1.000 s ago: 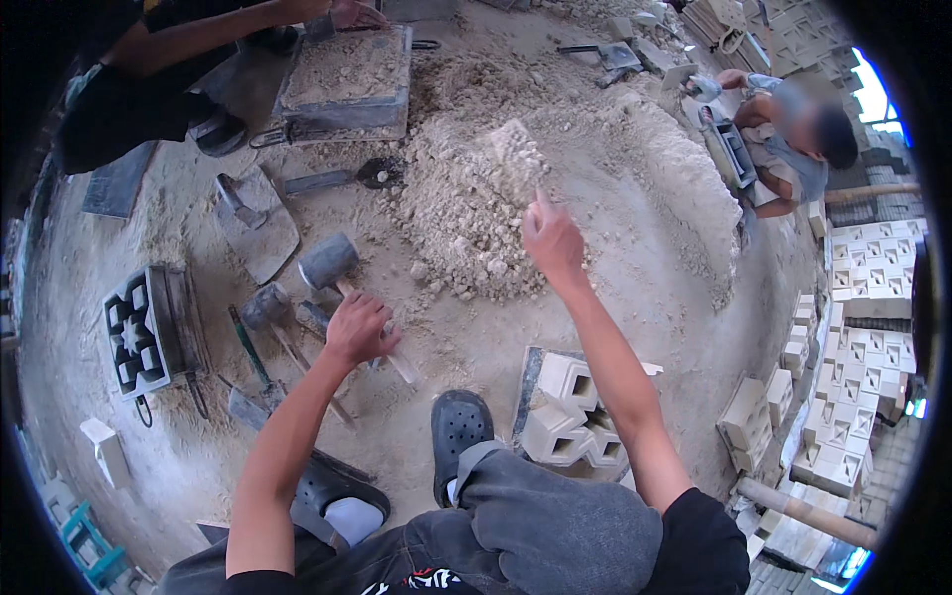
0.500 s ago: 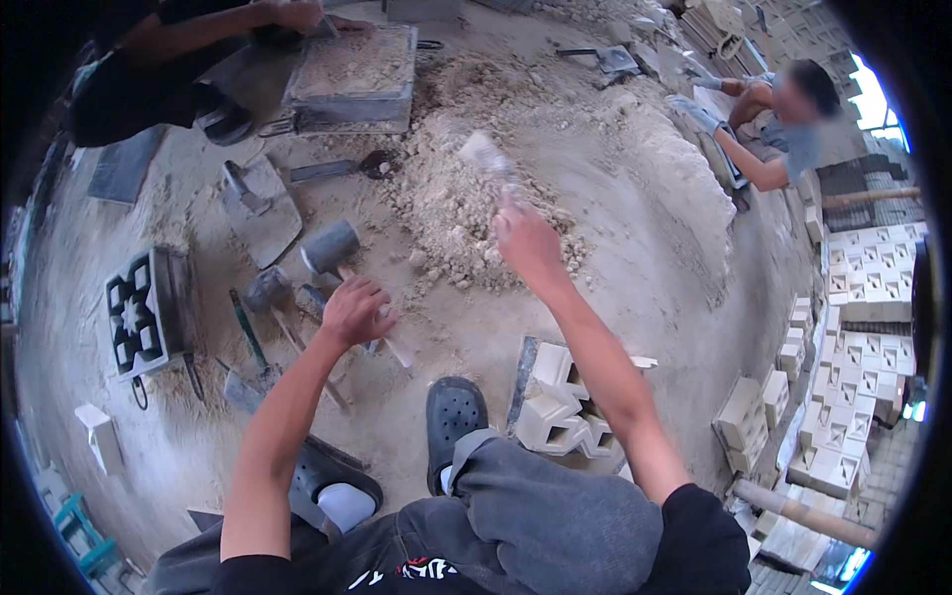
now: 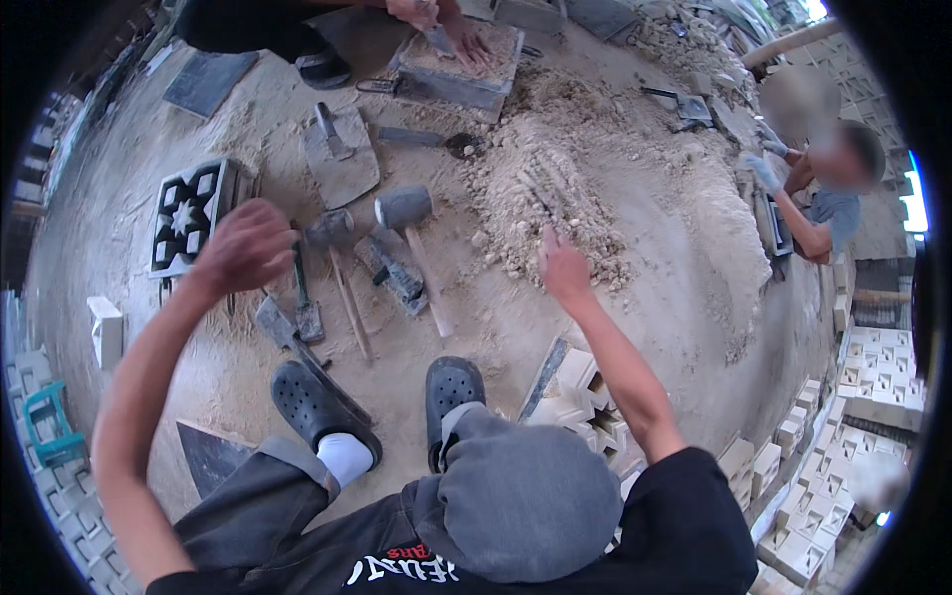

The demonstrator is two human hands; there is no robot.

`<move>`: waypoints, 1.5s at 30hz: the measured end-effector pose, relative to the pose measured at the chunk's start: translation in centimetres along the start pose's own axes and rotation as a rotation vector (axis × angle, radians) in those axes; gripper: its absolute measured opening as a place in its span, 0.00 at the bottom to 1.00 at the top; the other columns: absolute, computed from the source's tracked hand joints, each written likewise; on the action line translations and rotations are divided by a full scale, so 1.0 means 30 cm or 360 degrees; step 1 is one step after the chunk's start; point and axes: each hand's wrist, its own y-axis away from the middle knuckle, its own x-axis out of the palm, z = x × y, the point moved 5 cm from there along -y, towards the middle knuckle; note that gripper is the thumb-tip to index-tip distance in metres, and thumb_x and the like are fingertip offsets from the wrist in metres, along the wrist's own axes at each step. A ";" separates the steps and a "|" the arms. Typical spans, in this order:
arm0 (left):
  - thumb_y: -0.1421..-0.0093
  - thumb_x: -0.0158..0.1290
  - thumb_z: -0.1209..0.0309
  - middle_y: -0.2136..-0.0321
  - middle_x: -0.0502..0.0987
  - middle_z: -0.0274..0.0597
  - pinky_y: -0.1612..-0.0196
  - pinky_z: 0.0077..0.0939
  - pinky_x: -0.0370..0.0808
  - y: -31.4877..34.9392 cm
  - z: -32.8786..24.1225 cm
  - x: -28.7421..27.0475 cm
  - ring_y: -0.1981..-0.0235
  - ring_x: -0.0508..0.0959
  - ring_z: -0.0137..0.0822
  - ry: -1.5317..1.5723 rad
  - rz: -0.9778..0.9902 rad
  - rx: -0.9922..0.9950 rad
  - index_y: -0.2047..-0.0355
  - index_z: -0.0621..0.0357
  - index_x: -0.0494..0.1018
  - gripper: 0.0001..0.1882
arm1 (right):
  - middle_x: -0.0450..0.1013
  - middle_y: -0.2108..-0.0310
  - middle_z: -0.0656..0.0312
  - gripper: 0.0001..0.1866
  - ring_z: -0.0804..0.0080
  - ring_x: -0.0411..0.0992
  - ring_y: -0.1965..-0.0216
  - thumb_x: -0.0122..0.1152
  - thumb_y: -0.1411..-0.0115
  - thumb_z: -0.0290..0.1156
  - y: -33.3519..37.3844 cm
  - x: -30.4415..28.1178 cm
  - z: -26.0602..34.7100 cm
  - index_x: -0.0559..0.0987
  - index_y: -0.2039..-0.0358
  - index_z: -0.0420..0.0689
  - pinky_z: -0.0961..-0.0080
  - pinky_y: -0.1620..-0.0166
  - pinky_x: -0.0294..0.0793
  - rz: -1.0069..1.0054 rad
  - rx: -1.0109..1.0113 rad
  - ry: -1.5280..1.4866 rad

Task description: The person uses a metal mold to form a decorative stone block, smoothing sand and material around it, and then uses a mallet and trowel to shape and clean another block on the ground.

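My right hand (image 3: 563,268) is closed round the handle of a trowel (image 3: 541,198), whose narrow-looking, blurred blade meets the pile of damp sandy mix (image 3: 585,218). My left hand (image 3: 246,246) hangs in the air beside the black and grey block mould (image 3: 188,220), which has a star pattern on top. Its fingers are loosely bent, somewhat blurred, with nothing seen in them. To its right lie a dark-headed mallet (image 3: 330,230) and a larger mallet (image 3: 405,206), both with wooden handles. A flat tool with a dark handle (image 3: 395,276) lies between them.
A flat shovel-like scoop (image 3: 342,164) lies beyond the mallets. At the far side, another person's hands (image 3: 451,30) work over a filled box mould (image 3: 456,87). A second person (image 3: 823,198) sits at the right. Pale patterned blocks (image 3: 585,382) stand near my right foot.
My left hand has left the mallet handle and moved left toward the mould. My right hand has drawn the trowel down into the pile. My view has shifted, and the far person's hand now presses the mix.
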 end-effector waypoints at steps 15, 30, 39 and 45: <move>0.46 0.56 0.66 0.72 0.76 0.44 0.59 0.41 0.71 0.993 -0.046 -0.513 0.65 0.76 0.46 -0.0333 0.0483 -0.1498 0.66 0.56 0.74 0.10 | 0.74 0.59 0.46 0.26 0.47 0.72 0.58 0.51 0.37 0.38 0.107 -0.105 0.153 0.67 0.39 0.48 0.55 0.60 0.72 -0.0465 0.0070 -0.0192; 0.45 0.55 0.51 0.59 0.75 0.47 0.50 0.41 0.70 1.413 -0.336 0.011 0.55 0.74 0.48 0.0066 0.0386 -0.1927 0.57 0.55 0.74 0.23 | 0.71 0.51 0.42 0.27 0.44 0.71 0.55 0.52 0.37 0.39 0.186 -0.034 0.105 0.66 0.40 0.39 0.56 0.53 0.69 -0.0369 0.0181 -0.0146; 0.42 0.52 0.50 0.72 0.78 0.46 0.59 0.43 0.73 1.319 -0.358 0.298 0.66 0.78 0.49 0.0717 0.0685 -0.1387 0.63 0.54 0.76 0.20 | 0.70 0.48 0.41 0.29 0.46 0.69 0.48 0.51 0.36 0.41 0.281 0.032 0.158 0.65 0.40 0.35 0.62 0.46 0.66 -0.0325 0.0911 -0.0617; 0.43 0.56 0.61 0.72 0.79 0.45 0.65 0.33 0.74 1.360 0.055 0.363 0.70 0.78 0.42 0.0940 -0.0478 -0.2049 0.65 0.58 0.76 0.13 | 0.68 0.46 0.40 0.30 0.46 0.67 0.46 0.52 0.37 0.43 0.553 0.209 0.051 0.65 0.41 0.35 0.61 0.45 0.65 -0.0260 0.1151 -0.0764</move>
